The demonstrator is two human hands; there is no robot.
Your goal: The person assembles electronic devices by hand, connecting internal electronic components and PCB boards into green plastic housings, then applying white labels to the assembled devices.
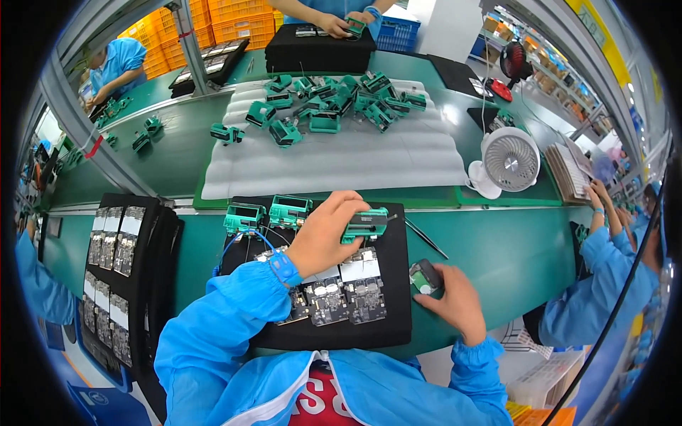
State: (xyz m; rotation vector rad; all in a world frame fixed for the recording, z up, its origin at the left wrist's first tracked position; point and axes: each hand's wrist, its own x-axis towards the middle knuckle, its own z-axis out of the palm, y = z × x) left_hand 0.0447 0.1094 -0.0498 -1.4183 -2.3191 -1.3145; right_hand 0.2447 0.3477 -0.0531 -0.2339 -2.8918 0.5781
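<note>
My left hand [323, 238] is closed around a green plastic housing [369, 224] near the far edge of a black foam mat [395, 312]. A blue strap with a coiled cord [283, 267] circles my left wrist. Two more green housings [290, 211] stand on the mat to the left of this hand. Below it lie several circuit boards [365, 298] with white patches, partly covered by my left arm. To the right of the mat, my right hand [458, 298] pinches a small dark grey part with a green face [425, 277], just above the green table.
Tweezers [426, 238] lie right of the mat. Many green housings [325, 122] are heaped on a white foam sheet [249, 167]. A white fan [510, 160] stands far right. Stacked black trays of boards [117, 277] are at left. Co-workers [600, 263] work around the bench.
</note>
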